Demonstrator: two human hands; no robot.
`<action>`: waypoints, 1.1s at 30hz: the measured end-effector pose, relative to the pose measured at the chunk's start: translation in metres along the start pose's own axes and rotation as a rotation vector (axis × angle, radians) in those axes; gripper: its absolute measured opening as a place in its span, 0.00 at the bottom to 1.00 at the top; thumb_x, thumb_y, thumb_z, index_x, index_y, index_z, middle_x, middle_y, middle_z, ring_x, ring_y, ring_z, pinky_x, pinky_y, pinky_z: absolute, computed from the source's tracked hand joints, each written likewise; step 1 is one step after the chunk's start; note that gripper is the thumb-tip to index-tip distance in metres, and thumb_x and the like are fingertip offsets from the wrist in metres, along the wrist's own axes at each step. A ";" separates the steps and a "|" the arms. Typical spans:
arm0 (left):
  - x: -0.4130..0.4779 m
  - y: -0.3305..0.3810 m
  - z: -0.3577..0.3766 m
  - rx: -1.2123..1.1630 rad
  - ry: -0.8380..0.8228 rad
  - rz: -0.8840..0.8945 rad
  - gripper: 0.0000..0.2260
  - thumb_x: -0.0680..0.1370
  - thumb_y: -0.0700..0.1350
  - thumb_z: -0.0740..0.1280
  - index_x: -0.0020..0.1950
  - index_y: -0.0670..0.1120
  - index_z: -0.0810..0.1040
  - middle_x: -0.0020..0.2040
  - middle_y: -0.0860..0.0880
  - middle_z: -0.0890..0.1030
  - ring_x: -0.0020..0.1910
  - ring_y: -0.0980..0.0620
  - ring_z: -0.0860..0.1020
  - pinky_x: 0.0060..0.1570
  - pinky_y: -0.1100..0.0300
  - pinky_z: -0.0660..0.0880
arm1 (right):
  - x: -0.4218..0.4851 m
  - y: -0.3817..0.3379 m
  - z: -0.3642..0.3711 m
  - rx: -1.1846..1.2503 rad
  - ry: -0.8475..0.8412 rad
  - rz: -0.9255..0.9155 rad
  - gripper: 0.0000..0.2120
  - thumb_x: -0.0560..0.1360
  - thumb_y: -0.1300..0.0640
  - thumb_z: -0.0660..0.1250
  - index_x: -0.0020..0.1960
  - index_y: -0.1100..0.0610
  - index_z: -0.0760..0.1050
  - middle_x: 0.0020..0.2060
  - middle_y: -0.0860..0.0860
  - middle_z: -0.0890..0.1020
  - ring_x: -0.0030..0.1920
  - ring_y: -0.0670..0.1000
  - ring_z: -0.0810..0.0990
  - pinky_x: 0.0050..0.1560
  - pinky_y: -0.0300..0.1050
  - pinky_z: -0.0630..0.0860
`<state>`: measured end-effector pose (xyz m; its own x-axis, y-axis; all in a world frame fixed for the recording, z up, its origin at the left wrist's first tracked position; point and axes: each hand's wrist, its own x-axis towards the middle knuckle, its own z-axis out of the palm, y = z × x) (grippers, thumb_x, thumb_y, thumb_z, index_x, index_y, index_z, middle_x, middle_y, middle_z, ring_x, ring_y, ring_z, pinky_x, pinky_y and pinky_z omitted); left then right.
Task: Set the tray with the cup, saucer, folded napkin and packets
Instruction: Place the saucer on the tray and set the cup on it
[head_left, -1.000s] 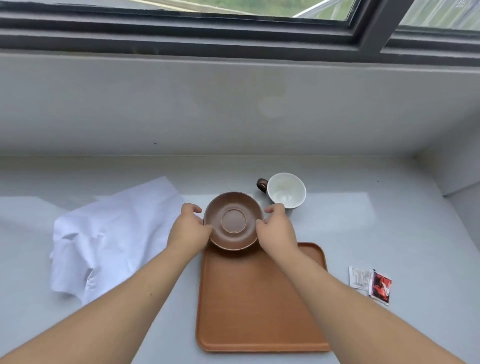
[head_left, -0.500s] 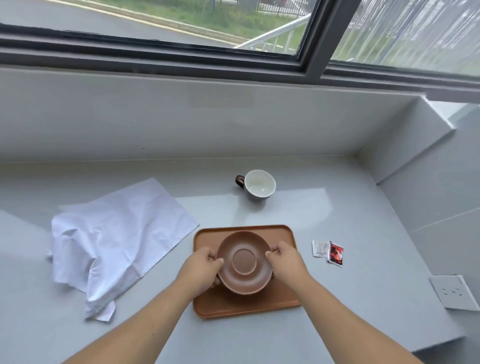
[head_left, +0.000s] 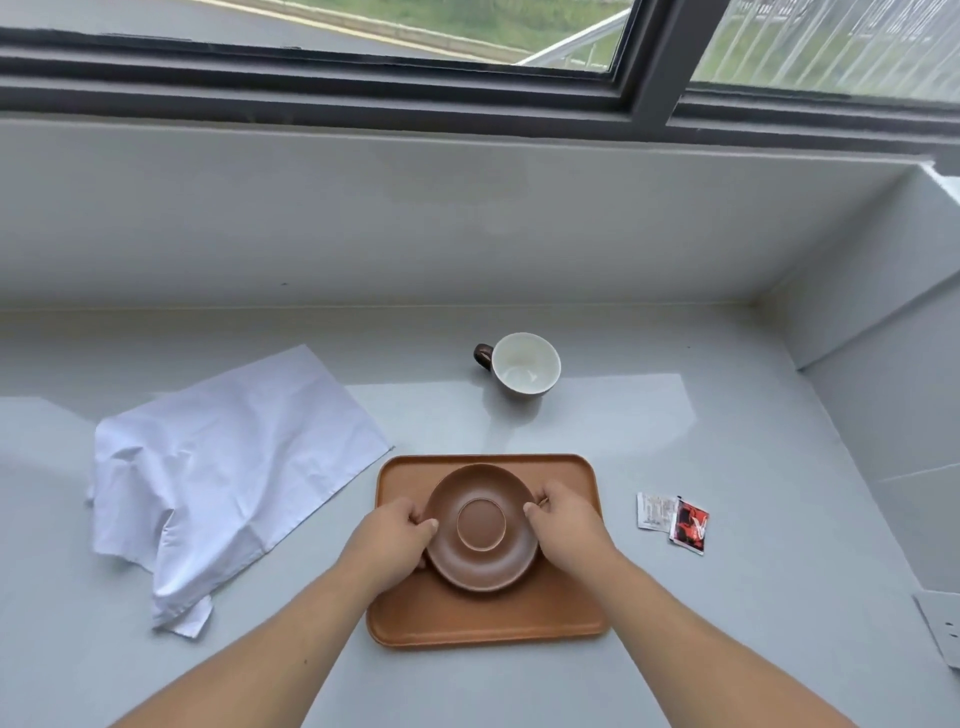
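**Item 1.** Round brown glazed saucer (head_left: 483, 527) with a raised ring at its centre. It lies over the far half of the orange-brown rectangular wooden tray (head_left: 488, 613); whether it is fully set down or just above the tray cannot be told. It is held at opposite edges: the left hand (head_left: 392, 535) pinches the left rim with the thumb on top, and the right hand (head_left: 569, 519) pinches the right rim likewise. Judged stiff, fairly light and breakable, with a smooth glaze that is likely a little slippery. The rim is the sensible hold, and it should be lowered flat, not dropped

**Item 2.** Brown cup (head_left: 524, 364) with a white inside and a small loop handle. It stands upright on the pale grey counter (head_left: 727, 441), beyond the tray and apart from it, handle to the left. Judged rigid and fragile, and empty as far as can be seen. Take it by the handle or around the body and seat it in the saucer's ring

**Item 3.** White cloth napkin (head_left: 228, 467). It lies crumpled and unfolded on the counter left of the tray, one corner near the tray's far left corner. Judged soft, limp and light. Folding likely needs both hands, holding it by the corners

**Item 4.** A white packet (head_left: 655, 512) and a red-and-black packet (head_left: 690, 526). They overlap on the counter just right of the tray. Judged thin, very light and awkward to lift off a smooth surface. Pinch one edge, or slide them first
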<state>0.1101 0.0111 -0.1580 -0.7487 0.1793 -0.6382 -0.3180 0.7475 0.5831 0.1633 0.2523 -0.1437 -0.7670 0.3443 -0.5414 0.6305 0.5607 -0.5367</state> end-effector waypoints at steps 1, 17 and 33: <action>0.002 0.000 0.001 0.003 0.002 -0.003 0.11 0.78 0.53 0.68 0.43 0.48 0.74 0.34 0.48 0.85 0.31 0.56 0.84 0.45 0.52 0.81 | 0.004 0.002 -0.001 -0.011 -0.009 0.004 0.08 0.80 0.53 0.65 0.42 0.47 0.70 0.35 0.45 0.77 0.37 0.47 0.75 0.36 0.44 0.69; -0.002 0.007 0.008 0.275 0.052 0.044 0.15 0.79 0.58 0.63 0.39 0.51 0.69 0.36 0.52 0.79 0.37 0.53 0.76 0.33 0.56 0.67 | 0.012 0.020 -0.004 -0.054 -0.059 -0.086 0.09 0.79 0.56 0.66 0.41 0.52 0.69 0.26 0.47 0.72 0.29 0.46 0.70 0.30 0.38 0.66; 0.004 0.011 0.009 0.337 0.049 0.055 0.15 0.80 0.59 0.63 0.41 0.50 0.72 0.38 0.52 0.80 0.40 0.52 0.77 0.35 0.56 0.70 | 0.017 0.022 -0.002 -0.039 -0.075 -0.088 0.05 0.79 0.56 0.66 0.45 0.55 0.72 0.27 0.47 0.73 0.31 0.48 0.71 0.33 0.43 0.69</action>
<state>0.1086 0.0262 -0.1590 -0.7893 0.2001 -0.5805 -0.0726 0.9083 0.4120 0.1639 0.2718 -0.1639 -0.8071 0.2364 -0.5411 0.5553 0.6153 -0.5595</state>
